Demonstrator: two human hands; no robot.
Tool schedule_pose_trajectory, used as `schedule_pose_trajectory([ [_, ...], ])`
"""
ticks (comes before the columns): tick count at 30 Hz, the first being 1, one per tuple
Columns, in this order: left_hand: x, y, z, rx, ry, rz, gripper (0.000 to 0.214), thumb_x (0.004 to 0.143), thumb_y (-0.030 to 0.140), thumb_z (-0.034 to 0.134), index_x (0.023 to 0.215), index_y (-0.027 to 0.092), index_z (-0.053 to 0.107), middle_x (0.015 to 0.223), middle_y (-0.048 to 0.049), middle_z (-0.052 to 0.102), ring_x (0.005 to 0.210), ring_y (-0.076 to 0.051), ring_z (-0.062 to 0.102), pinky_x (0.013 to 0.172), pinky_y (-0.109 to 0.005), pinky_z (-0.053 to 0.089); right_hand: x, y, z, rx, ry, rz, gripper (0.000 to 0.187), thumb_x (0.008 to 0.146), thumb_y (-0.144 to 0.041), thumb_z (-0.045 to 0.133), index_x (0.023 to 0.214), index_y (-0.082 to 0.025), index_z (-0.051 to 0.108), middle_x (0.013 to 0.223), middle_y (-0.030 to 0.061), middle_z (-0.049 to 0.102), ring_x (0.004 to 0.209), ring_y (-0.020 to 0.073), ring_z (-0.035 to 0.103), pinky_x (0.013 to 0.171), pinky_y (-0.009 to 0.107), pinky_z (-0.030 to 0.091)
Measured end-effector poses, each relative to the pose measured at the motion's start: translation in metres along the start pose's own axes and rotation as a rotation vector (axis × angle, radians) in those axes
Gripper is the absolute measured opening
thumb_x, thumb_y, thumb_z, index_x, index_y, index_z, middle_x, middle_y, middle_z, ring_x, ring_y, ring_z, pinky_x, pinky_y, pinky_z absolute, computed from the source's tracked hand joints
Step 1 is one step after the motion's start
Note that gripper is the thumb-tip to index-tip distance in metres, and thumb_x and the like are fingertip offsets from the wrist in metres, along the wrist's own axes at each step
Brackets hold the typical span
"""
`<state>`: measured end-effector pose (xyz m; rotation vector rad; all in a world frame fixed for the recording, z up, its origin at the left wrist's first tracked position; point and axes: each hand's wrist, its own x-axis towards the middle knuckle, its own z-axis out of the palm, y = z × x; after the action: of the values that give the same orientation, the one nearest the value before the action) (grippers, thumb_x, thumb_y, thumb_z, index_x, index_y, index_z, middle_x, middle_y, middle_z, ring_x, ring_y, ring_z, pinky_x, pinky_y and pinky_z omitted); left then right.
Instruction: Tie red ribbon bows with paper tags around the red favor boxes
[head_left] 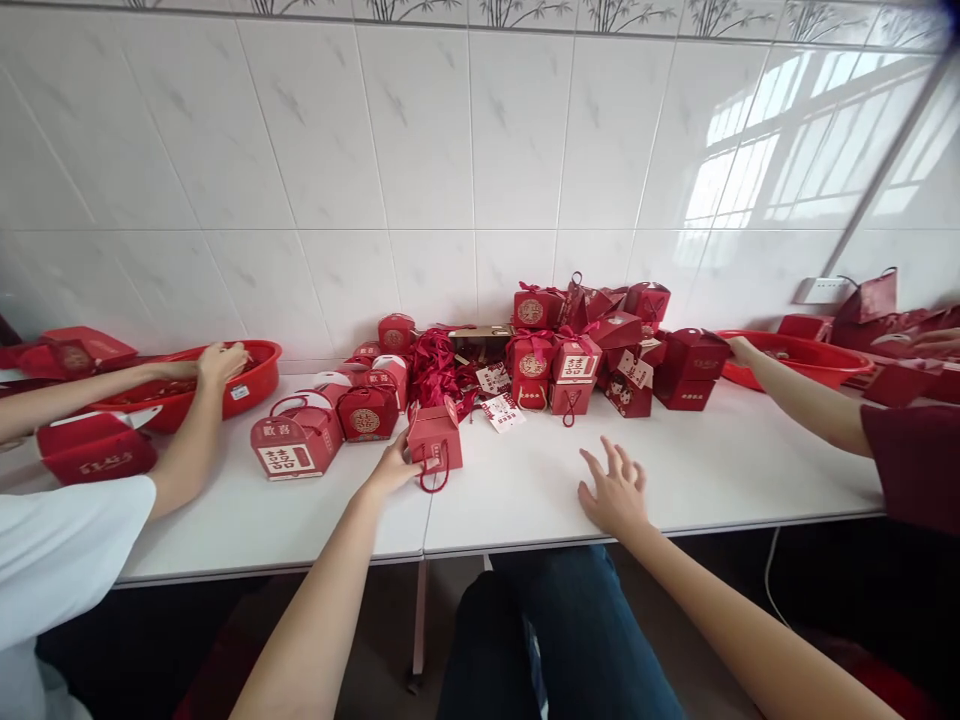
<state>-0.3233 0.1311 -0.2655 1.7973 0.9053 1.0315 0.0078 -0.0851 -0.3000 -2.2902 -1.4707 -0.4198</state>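
A small red gift box (437, 440) with a cord handle stands on the white table, and my left hand (394, 468) grips its left side. My right hand (616, 490) hovers over or rests on the tabletop, fingers spread with nothing in them. To the left of the held box are several red boxes, among them a white-labelled box (291, 450) and one with a round gold emblem (367, 418). Behind it lies a heap of dark red ribbons (433, 365) beside a printed tag (503, 411).
More red boxes (576, 370) are stacked by the tiled wall. On the left, a person in a white sleeve (75, 560) reaches into a red basin (259, 372). At right, another person's arm (810, 400) reaches to a second basin (814, 372). The table's front edge (517, 546) runs above my knees.
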Motion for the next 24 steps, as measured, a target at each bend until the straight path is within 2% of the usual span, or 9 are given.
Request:
schedule_pose_trajectory([
  [2, 0.002, -0.002, 0.0, 0.039, 0.002, 0.005, 0.08, 0.051, 0.042, 0.085, 0.121, 0.018, 0.054, 0.121, -0.0152, 0.063, 0.115, -0.033, 0.058, 0.1, -0.05, 0.045, -0.002, 0.014, -0.003, -0.014, -0.084, 0.211, 0.048, 0.089, -0.037, 0.04, 0.132, -0.018, 0.052, 0.148, 0.0169, 0.031, 0.137, 0.0372, 0.027, 0.105, 0.06, 0.022],
  [4, 0.003, -0.005, -0.002, 0.077, 0.002, 0.011, 0.078, 0.05, 0.043, 0.085, 0.117, 0.016, 0.056, 0.118, -0.0158, 0.065, 0.11, -0.034, 0.061, 0.096, -0.05, 0.047, 0.001, 0.022, -0.003, -0.001, -0.14, 0.302, 0.049, 0.091, -0.039, 0.036, 0.129, -0.015, 0.054, 0.142, 0.0193, 0.04, 0.133, 0.0371, 0.033, 0.104, 0.059, 0.025],
  [8, 0.005, -0.011, -0.003, 0.136, -0.002, 0.017, 0.076, 0.051, 0.044, 0.085, 0.115, 0.015, 0.056, 0.115, -0.0151, 0.066, 0.106, -0.033, 0.062, 0.093, -0.049, 0.049, 0.008, 0.022, -0.001, 0.014, -0.192, 0.216, 0.046, 0.093, -0.04, 0.034, 0.13, -0.022, 0.053, 0.144, 0.0113, 0.041, 0.134, 0.0313, 0.033, 0.108, 0.055, 0.022],
  [14, 0.005, -0.012, 0.001, 0.187, -0.007, -0.011, 0.078, 0.054, 0.048, 0.082, 0.119, 0.017, 0.053, 0.121, -0.0132, 0.063, 0.109, -0.03, 0.061, 0.095, -0.042, 0.049, 0.012, 0.024, 0.0, -0.016, -0.284, 0.202, 0.05, 0.095, -0.043, 0.027, 0.133, -0.02, 0.05, 0.144, 0.0117, 0.041, 0.133, 0.0322, 0.033, 0.106, 0.052, 0.026],
  [19, 0.001, -0.006, 0.002, 0.283, -0.007, -0.049, 0.08, 0.055, 0.051, 0.08, 0.122, 0.019, 0.052, 0.12, -0.0103, 0.065, 0.107, -0.026, 0.063, 0.092, -0.036, 0.051, 0.018, 0.034, -0.008, -0.044, -0.38, 0.07, 0.048, 0.096, -0.042, 0.029, 0.133, -0.02, 0.048, 0.144, 0.0112, 0.041, 0.133, 0.0269, 0.034, 0.107, 0.046, 0.028],
  [21, -0.002, -0.004, 0.0, 0.359, 0.007, -0.07, 0.078, 0.057, 0.053, 0.079, 0.123, 0.02, 0.052, 0.119, -0.0095, 0.066, 0.107, -0.026, 0.062, 0.093, -0.037, 0.05, 0.019, 0.036, -0.011, -0.06, -0.394, 0.031, 0.049, 0.096, -0.042, 0.029, 0.135, -0.019, 0.045, 0.144, 0.0118, 0.04, 0.132, 0.0273, 0.034, 0.106, 0.045, 0.028],
  [24, -0.005, 0.0, -0.002, 0.511, 0.022, -0.099, 0.069, 0.06, 0.055, 0.076, 0.117, 0.022, 0.057, 0.116, -0.0087, 0.067, 0.111, -0.031, 0.06, 0.103, -0.046, 0.04, 0.017, 0.035, -0.01, -0.084, -0.392, 0.038, 0.052, 0.097, -0.042, 0.026, 0.138, -0.016, 0.042, 0.145, 0.0144, 0.038, 0.132, 0.0319, 0.033, 0.106, 0.048, 0.027],
])
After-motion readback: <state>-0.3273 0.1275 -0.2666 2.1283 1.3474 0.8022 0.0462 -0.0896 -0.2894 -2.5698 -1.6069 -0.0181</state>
